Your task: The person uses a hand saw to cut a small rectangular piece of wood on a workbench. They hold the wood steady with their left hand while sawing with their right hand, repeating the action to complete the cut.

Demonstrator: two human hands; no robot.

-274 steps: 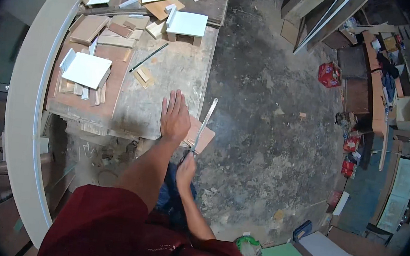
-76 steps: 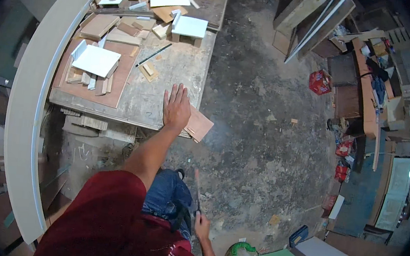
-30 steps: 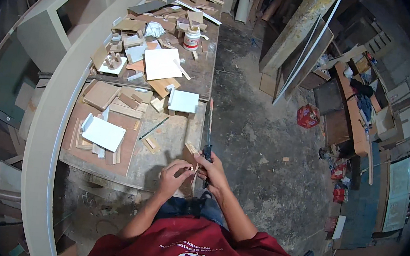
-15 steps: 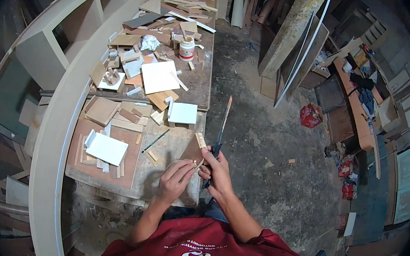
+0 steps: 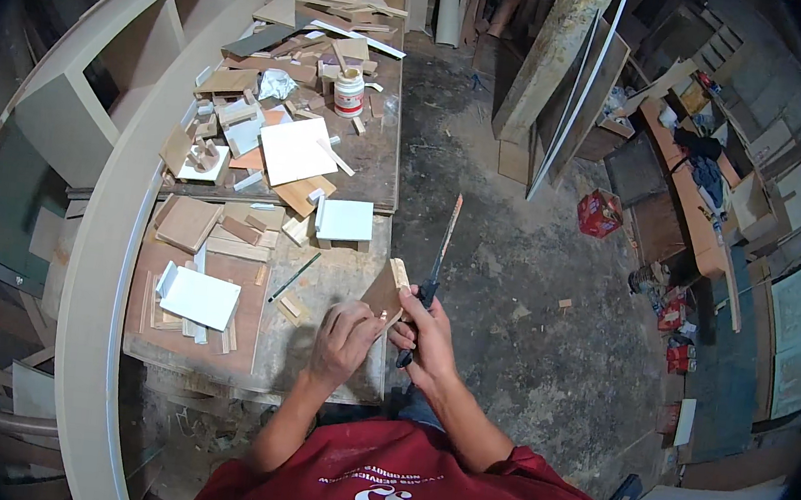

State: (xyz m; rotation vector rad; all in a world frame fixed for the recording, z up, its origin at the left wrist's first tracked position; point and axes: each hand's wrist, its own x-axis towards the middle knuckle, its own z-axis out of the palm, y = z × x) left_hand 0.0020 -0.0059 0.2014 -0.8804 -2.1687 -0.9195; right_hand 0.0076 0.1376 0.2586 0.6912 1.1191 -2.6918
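Note:
My right hand (image 5: 427, 339) is closed around the dark handle of a handsaw (image 5: 445, 245), whose narrow blade points away from me, its tip orange-brown. Its thumb also presses on a small flat wooden piece (image 5: 382, 292) with a pale edge. My left hand (image 5: 344, 340) is closed in a pinch at the near end of that piece, close to the right fingers. A tiny light bit shows at its fingertips, too small to name. Both hands are held over the right front corner of the workbench (image 5: 329, 374).
On the bench lie white-topped wooden pieces (image 5: 200, 300), a dark green pencil-like stick (image 5: 294, 277), a white board (image 5: 296, 150) and many offcuts. A white glue-like jar (image 5: 348, 94) stands farther back. A long curved panel (image 5: 108, 249) runs along the left. A red box (image 5: 600, 213) sits on the floor.
The wooden piece has turned slightly and shows more of its broad face. Both hands keep their grips and have barely moved, while the bench has shifted a little left in view.

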